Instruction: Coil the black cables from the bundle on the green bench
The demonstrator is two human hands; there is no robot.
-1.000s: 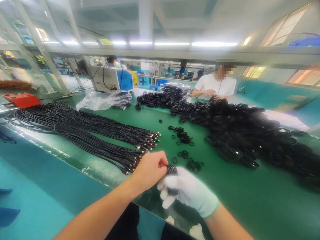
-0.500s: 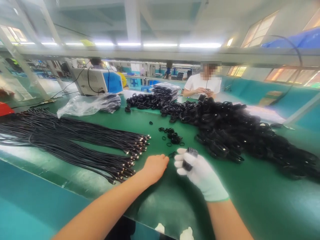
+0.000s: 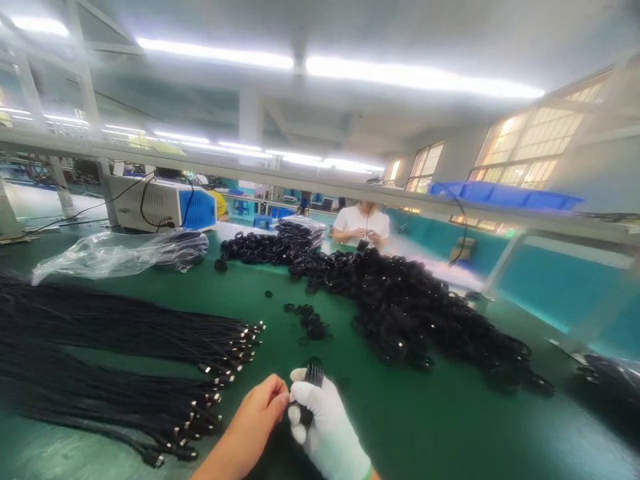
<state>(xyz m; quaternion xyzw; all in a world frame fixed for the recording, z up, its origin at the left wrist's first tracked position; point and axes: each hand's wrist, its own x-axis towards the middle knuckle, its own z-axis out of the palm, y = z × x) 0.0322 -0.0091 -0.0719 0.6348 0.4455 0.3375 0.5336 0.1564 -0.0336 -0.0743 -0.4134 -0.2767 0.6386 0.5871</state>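
Observation:
My right hand (image 3: 323, 417), in a white glove, is closed around a coiled black cable (image 3: 314, 375) with its loops side by side. Bare, my left hand (image 3: 263, 403) meets the right hand's fingertips, thumb and fingers pinched together. Whatever it may pinch is hidden. Just beyond both hands lies a small cluster of black rings (image 3: 314, 325) on the green table (image 3: 400, 427). To the left, long black cables (image 3: 150, 327) are laid out in two bunches, their metal plugs towards my hands.
A large heap of coiled black cables (image 3: 395, 300) spreads across the right and back. At the back left are a clear plastic bag (image 3: 115, 257) and a grey and blue machine (image 3: 160, 203). A person in a white shirt (image 3: 363, 223) sits across the table.
My left hand has come up against the gloved right hand, its fingers now pinched. The right hand still holds the coiled cable. The view has tilted up and turned right.

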